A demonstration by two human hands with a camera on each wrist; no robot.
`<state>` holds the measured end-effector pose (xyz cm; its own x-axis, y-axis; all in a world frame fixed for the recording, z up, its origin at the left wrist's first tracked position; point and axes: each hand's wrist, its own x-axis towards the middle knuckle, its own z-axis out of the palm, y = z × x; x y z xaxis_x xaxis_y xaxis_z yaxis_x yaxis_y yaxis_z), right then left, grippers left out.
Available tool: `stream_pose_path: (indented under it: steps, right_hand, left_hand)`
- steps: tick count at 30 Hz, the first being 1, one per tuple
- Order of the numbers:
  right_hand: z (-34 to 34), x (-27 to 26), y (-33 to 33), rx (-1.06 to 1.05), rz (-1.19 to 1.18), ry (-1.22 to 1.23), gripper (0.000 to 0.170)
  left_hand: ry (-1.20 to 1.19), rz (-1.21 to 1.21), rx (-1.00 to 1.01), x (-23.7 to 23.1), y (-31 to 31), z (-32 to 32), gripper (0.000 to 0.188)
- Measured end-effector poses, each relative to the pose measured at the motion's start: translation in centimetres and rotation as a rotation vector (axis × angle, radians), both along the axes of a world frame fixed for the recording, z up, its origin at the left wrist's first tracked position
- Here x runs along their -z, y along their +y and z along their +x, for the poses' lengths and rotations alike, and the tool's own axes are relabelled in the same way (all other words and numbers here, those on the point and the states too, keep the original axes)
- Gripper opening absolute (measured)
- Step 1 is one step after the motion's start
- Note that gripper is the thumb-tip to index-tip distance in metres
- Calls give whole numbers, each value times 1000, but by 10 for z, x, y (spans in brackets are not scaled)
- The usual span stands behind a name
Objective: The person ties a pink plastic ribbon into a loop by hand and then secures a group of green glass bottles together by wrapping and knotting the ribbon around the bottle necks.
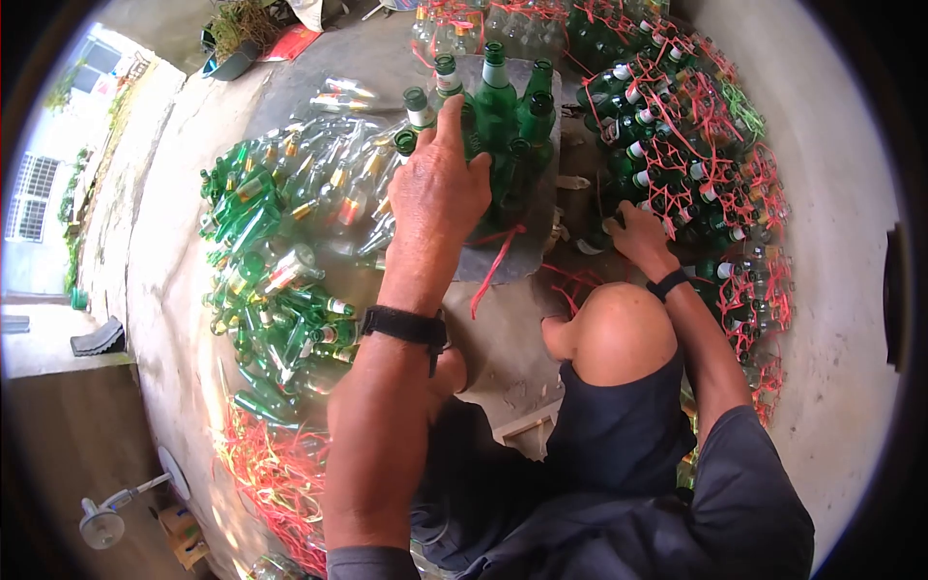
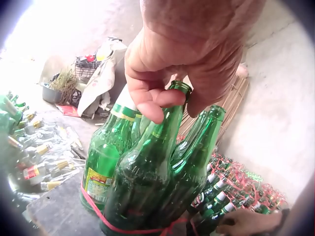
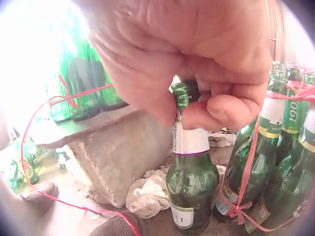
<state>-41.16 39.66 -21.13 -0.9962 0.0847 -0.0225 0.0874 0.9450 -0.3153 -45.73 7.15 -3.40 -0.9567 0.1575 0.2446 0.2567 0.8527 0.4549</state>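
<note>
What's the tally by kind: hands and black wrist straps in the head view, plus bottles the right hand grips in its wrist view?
Left hand and right hand: 2
Black wrist straps: 2
Green bottle in the right hand's grip: 1
Total: 5
</note>
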Motion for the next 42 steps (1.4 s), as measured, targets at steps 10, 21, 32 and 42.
stream_pose_path:
  steps: [10, 21, 32, 42]
  right_hand:
    - [2, -204, 12, -159, -162, 407, 25]
    - [-41, -358, -4, -173, -406, 580, 28]
    - [-102, -344, -115, -437, -338, 794, 25]
    - [-125, -292, -139, -421, -228, 716, 30]
  left_hand:
    - [-59, 25, -13, -4, 0, 3, 68]
    - [-37, 36, -10, 0, -2, 2, 70]
    - [-63, 38, -16, 0, 0, 4, 71]
    - [-66, 8, -17, 0, 0, 4, 73]
